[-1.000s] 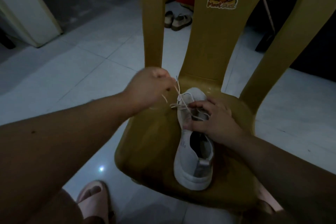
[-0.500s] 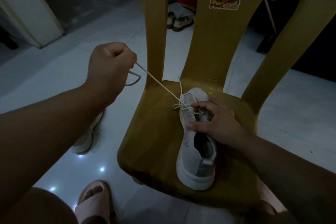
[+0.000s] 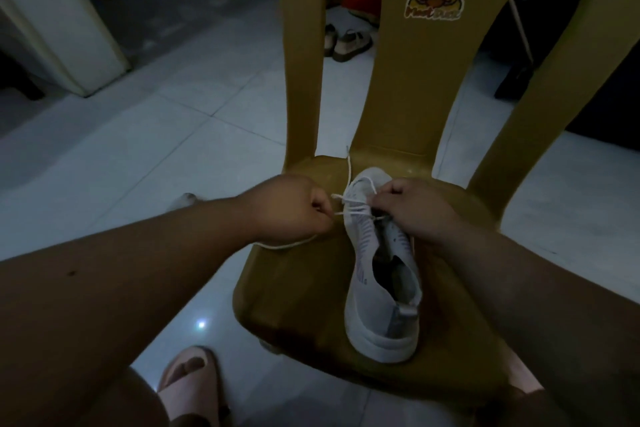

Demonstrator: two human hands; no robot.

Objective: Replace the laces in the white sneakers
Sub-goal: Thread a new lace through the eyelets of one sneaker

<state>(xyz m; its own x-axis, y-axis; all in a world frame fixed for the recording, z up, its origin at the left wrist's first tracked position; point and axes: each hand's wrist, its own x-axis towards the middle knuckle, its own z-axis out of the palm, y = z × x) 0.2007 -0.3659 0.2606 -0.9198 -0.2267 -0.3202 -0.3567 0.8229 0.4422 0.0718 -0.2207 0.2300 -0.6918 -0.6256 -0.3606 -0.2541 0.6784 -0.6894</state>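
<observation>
The left hand [image 3: 294,211] is clenched, pinching the lace [image 3: 356,208] where it leaves the eyelets. The right hand [image 3: 412,208] is curled onto the laced part of the white sneaker [image 3: 384,288]; whether it pinches the cord itself or only the knit upper, I cannot tell from here.

The sneaker lies on the seat of the yellow chair [image 3: 301,288], toe toward the chair's back and heel near its front edge. Only the toe end is laced. One free end of the lace points up toward the chair's back, and a slack loop droops off the seat's left edge, below the left wrist.

What worries me is the light — the room is dim and the eyelets are small, so a hole could be skipped or the lace crossed wrongly. A hard pull with the left hand could drag the short free end back through, or slide the shoe off the smooth seat if the right hand slackens.

A slippered foot [image 3: 188,381] rests on the floor just in front of the chair — sandals [image 3: 349,42] sit behind it.
</observation>
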